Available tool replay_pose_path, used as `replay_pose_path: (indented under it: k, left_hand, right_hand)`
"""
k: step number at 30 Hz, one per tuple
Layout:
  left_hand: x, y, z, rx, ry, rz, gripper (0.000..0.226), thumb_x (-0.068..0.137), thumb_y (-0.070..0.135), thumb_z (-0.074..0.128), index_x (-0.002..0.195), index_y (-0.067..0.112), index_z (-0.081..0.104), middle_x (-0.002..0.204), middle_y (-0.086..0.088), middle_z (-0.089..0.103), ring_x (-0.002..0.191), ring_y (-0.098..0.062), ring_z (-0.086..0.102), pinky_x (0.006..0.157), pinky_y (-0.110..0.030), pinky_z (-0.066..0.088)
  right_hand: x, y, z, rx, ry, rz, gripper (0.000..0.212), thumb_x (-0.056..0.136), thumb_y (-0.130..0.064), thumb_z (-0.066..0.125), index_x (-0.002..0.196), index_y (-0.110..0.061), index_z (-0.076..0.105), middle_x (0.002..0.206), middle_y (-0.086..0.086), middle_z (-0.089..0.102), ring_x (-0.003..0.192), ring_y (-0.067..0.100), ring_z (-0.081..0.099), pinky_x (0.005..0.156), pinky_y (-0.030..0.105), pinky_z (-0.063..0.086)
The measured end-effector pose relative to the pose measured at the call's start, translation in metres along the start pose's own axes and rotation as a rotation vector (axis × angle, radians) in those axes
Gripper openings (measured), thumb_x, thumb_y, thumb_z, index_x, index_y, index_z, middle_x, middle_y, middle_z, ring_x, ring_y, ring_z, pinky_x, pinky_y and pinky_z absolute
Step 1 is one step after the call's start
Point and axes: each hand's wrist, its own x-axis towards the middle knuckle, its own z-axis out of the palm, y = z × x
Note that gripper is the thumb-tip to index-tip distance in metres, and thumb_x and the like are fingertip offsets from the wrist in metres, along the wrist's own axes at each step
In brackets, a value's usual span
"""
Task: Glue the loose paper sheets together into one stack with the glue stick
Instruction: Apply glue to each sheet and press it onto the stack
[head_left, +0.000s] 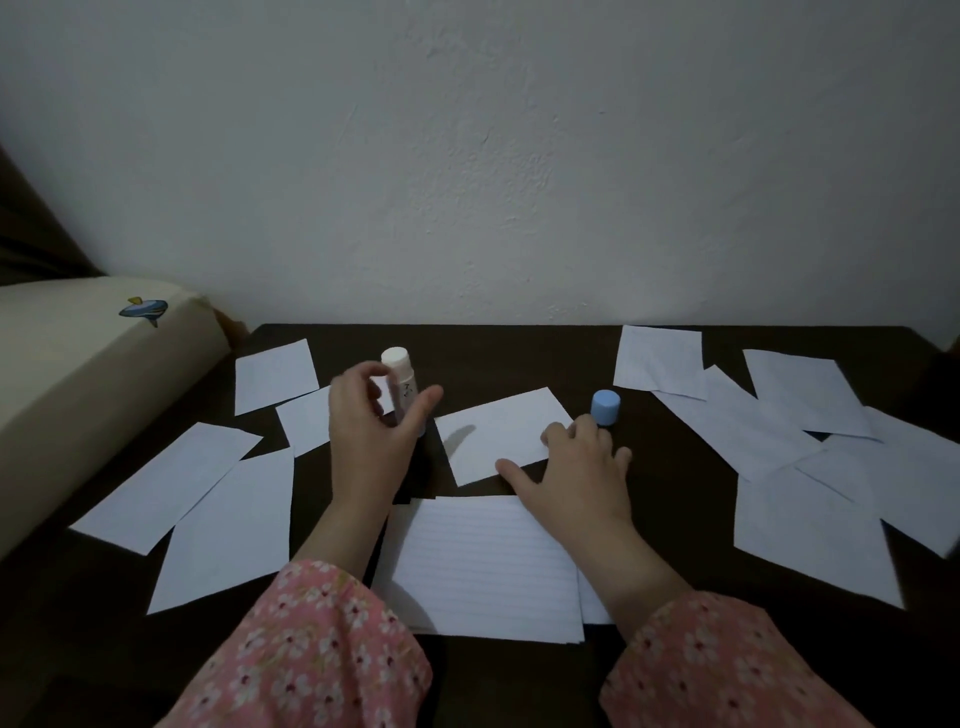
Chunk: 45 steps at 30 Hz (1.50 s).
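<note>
Lined stack (483, 566) lies at the surface's near edge; right hand (576, 467), fingers flat, should pin the centre sheet (498, 434) while left hand (371, 431), fingers loosely spread, closes on the upright glue stick (401, 382) just beyond it.

— How many loose paper sheets lie on the counter (571, 343)?
— Four on the left (166, 488), one in the middle (501, 434), about five overlapping on the right (810, 467); that pile is hard to separate.
— And besides those?
— One lined stack (483, 566), one glue stick (401, 376), one blue cap (605, 407), two hands.
</note>
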Motion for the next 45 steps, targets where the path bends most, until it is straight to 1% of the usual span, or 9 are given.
replay_pose_path:
  k: [5, 8, 12, 15, 19, 26, 33, 40, 45]
  left_hand:
    - [-0.024, 0.034, 0.014, 0.041, -0.122, 0.249, 0.030, 0.083, 0.032, 0.071, 0.106, 0.022, 0.056, 0.096, 0.009, 0.053, 0.082, -0.005, 0.053, 0.069, -0.010, 0.040]
    - [-0.031, 0.033, 0.030, 0.197, -0.288, 0.208, 0.032, 0.087, 0.038, 0.065, 0.115, 0.025, 0.058, 0.116, 0.006, 0.055, 0.104, -0.008, 0.054, 0.084, -0.020, 0.043]
    - [-0.033, 0.033, 0.038, 0.532, -0.528, 0.073, 0.054, 0.089, 0.046, 0.058, 0.136, 0.021, 0.046, 0.140, -0.001, 0.046, 0.127, -0.018, 0.045, 0.102, -0.036, 0.040]
    - [-0.029, 0.033, 0.040, 0.588, -0.595, 0.120, 0.042, 0.091, 0.048, 0.054, 0.120, 0.018, 0.056, 0.125, -0.003, 0.057, 0.113, -0.019, 0.054, 0.096, -0.038, 0.046]
    - [-0.022, 0.029, 0.043, 0.557, -0.665, 0.138, 0.037, 0.090, 0.046, 0.056, 0.113, 0.018, 0.059, 0.123, 0.000, 0.058, 0.112, -0.016, 0.053, 0.095, -0.032, 0.045]
    - [-0.020, 0.032, 0.042, 0.550, -0.682, 0.125, 0.045, 0.088, 0.048, 0.059, 0.122, 0.019, 0.056, 0.129, 0.000, 0.055, 0.116, -0.016, 0.051, 0.096, -0.032, 0.043]
    - [-0.021, 0.034, 0.036, 0.505, -0.699, 0.102, 0.055, 0.088, 0.048, 0.059, 0.133, 0.018, 0.052, 0.140, -0.001, 0.048, 0.125, -0.018, 0.047, 0.102, -0.035, 0.042]
    - [-0.023, 0.036, 0.031, 0.488, -0.720, 0.064, 0.058, 0.088, 0.046, 0.060, 0.139, 0.020, 0.046, 0.150, 0.000, 0.038, 0.135, -0.019, 0.038, 0.108, -0.036, 0.035]
    - [-0.024, 0.036, 0.030, 0.472, -0.717, 0.064, 0.057, 0.088, 0.046, 0.060, 0.137, 0.020, 0.047, 0.150, 0.001, 0.038, 0.135, -0.018, 0.037, 0.108, -0.036, 0.034]
  right_hand:
    - [0.005, 0.029, -0.019, 0.256, 0.258, -0.069, 0.037, 0.089, -0.052, 0.054, 0.112, -0.023, 0.060, 0.115, -0.003, 0.050, 0.107, 0.013, 0.046, 0.092, 0.032, 0.043]
    - [0.010, 0.064, -0.034, 0.237, 0.330, 0.058, 0.027, 0.091, -0.043, 0.056, 0.109, -0.024, 0.061, 0.115, -0.002, 0.053, 0.107, 0.014, 0.047, 0.091, 0.032, 0.042]
    - [0.009, 0.115, -0.049, 0.164, 0.278, 0.276, 0.029, 0.094, -0.032, 0.054, 0.122, -0.025, 0.057, 0.131, 0.004, 0.048, 0.123, 0.021, 0.043, 0.100, 0.039, 0.037]
    - [0.008, 0.142, -0.054, 0.074, 0.268, 0.377, 0.039, 0.093, -0.031, 0.053, 0.131, -0.021, 0.052, 0.139, 0.007, 0.044, 0.128, 0.025, 0.038, 0.104, 0.045, 0.032]
    - [0.011, 0.159, -0.052, -0.088, 0.029, 0.583, 0.059, 0.093, -0.049, 0.046, 0.141, -0.016, 0.037, 0.149, 0.011, 0.032, 0.138, 0.029, 0.026, 0.111, 0.059, 0.015]
    - [0.006, 0.155, -0.054, -0.111, 0.110, 0.547, 0.046, 0.095, -0.046, 0.045, 0.130, -0.017, 0.052, 0.136, 0.004, 0.049, 0.132, 0.026, 0.036, 0.111, 0.063, 0.007]
    - [0.003, 0.150, -0.058, -0.084, 0.227, 0.539, 0.028, 0.094, -0.035, 0.050, 0.111, -0.016, 0.061, 0.108, 0.004, 0.058, 0.109, 0.024, 0.049, 0.102, 0.052, 0.028]
    - [-0.003, 0.133, -0.088, 0.030, 0.308, 0.489, 0.032, 0.095, -0.030, 0.050, 0.121, -0.014, 0.057, 0.116, 0.008, 0.055, 0.111, 0.025, 0.048, 0.098, 0.044, 0.040]
    - [-0.006, 0.110, -0.091, 0.155, 0.581, 0.272, 0.024, 0.097, -0.033, 0.048, 0.112, -0.019, 0.060, 0.116, 0.002, 0.055, 0.106, 0.017, 0.049, 0.088, 0.031, 0.036]
